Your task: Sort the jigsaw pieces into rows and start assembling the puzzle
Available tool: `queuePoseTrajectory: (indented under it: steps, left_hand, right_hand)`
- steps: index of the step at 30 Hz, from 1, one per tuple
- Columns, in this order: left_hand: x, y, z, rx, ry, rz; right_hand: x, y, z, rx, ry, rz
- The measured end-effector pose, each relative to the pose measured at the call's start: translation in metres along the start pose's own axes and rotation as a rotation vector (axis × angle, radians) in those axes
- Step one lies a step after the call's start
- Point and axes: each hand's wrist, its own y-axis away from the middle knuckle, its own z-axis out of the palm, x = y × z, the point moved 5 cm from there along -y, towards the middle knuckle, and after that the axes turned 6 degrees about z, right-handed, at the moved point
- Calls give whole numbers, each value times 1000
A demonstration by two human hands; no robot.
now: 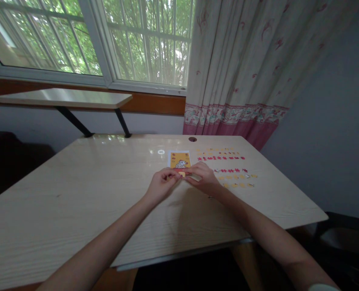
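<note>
My left hand and my right hand meet over the middle of the desk. Between their fingertips is a small yellow and red puzzle piece; both hands pinch it, and fingers partly cover it. Whether it is one piece or two joined, I cannot tell. Just behind lies a picture card, yellow with a white cartoon animal and a pale border, its lower part hidden by my hands. Close to my right hand, red puzzle pieces and yellow puzzle pieces lie spread in rows.
Farther back on the right are more rows of red pieces and yellow pieces. A round hole cover sits near the back edge of the wooden desk. A raised shelf stands at the back left, and a curtain hangs behind.
</note>
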Motion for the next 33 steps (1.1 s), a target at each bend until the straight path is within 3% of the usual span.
queuePoseTrajectory:
  steps: [7,12,15,17,20,24,33]
  left_hand:
    - [0,1,2,-17,-40,37]
    - [-1,-4,-19,49,-278,40]
    - [-8,-10,-34,-5,-359,61]
    - [-13,-13,-39,-105,-459,106]
    - [-20,-13,-40,-262,-593,211]
    - [-24,-10,-37,-365,-646,255]
    - [-24,-7,-31,-424,-688,274]
  right_hand:
    - [0,3,-1,39,72,-51]
    - [6,1,-12,76,94,-2]
    - [14,1,-20,95,94,23]
    - [21,2,-23,82,113,54]
    - [37,3,-17,-73,156,158]
    - [53,11,0,-372,203,271]
    - [55,14,3,-424,274,294]
